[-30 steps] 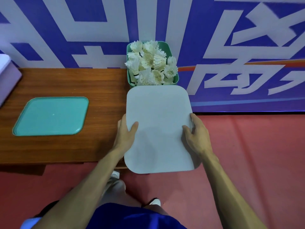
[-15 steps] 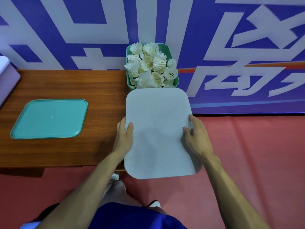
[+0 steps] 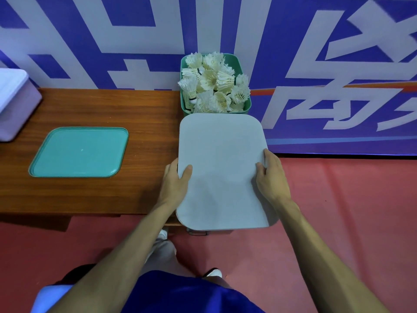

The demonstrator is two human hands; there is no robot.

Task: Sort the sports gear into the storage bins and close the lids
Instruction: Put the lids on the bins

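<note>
1. Left hand [image 3: 174,184]: grip closed on the left edge of the white lid [image 3: 222,172], thumb on top, fingers hidden under it.
2. Right hand [image 3: 270,177]: grip pinches the lid's right edge, thumb on top.
3. The white lid is held roughly flat at the bench [image 3: 90,105] end, over the red floor [image 3: 338,199]. A sliver of something shows under its near edge; whether that is a bin cannot be told.
4. Handling, judged: the lid looks thin, stiff, light and smooth. Opposite side edges are the right hold, since they keep it level for seating.
5. The teal lid [image 3: 79,152] lies flat on the bench, well to the left, untouched.
6. The green bin [image 3: 247,105] sits just beyond the white lid's far edge, open.
7. Shuttlecocks [image 3: 212,82] are heaped above the bin's rim. Judged light and fragile; their feathers could crush if a lid is pressed on hard.
8. A lavender bin [image 3: 15,109] with a pale lid sits at far left, and a banner [image 3: 316,30] runs behind.
</note>
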